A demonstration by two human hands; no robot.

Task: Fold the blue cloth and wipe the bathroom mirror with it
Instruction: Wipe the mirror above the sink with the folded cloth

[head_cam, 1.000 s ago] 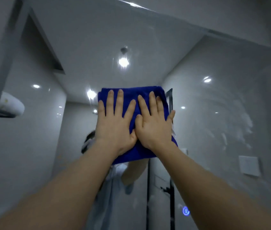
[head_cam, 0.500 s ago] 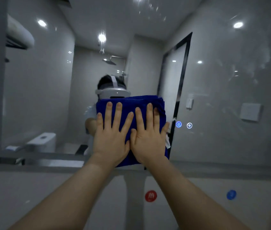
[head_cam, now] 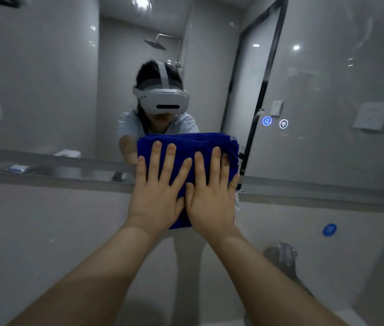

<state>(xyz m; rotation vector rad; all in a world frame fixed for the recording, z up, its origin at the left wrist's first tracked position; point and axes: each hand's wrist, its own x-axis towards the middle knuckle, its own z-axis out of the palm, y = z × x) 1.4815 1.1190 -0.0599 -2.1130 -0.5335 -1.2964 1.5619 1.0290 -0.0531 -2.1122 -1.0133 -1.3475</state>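
I'm watching through the head view: both bare hands are pressing the blue cloth [head_cam: 186,147] flat against the bathroom mirror [head_cam: 45,90]. The cloth is folded into a thick pad with layered edges showing on its right side. It's sitting across the grey strip [head_cam: 315,189] at the mirror's lower edge, top part on the glass, bottom part lying over the glossy grey wall [head_cam: 45,220] below.

The left hand [head_cam: 155,198] is lying palm-down on the pad's left half, fingers straight and fanned apart, tips reaching near the top. The right hand [head_cam: 212,203] is lying palm-down on the right half, fingers straight and slightly apart, little finger running along the cloth's right edge. The hands are touching side by side, thumbs meeting in the middle; no finger is curling round or pinching the cloth. Both forearms are stretching up from the bottom of the view.

In the glass I'm seeing the person's reflection wearing a white headset [head_cam: 162,102], a shower head [head_cam: 155,44] behind, and a dark door frame [head_cam: 260,90]. Two lit round icons [head_cam: 266,120] are glowing on the mirror just right of the cloth. A pale wall plate [head_cam: 372,116] is showing further right, and a round blue sticker [head_cam: 329,229] is sitting on the wall below
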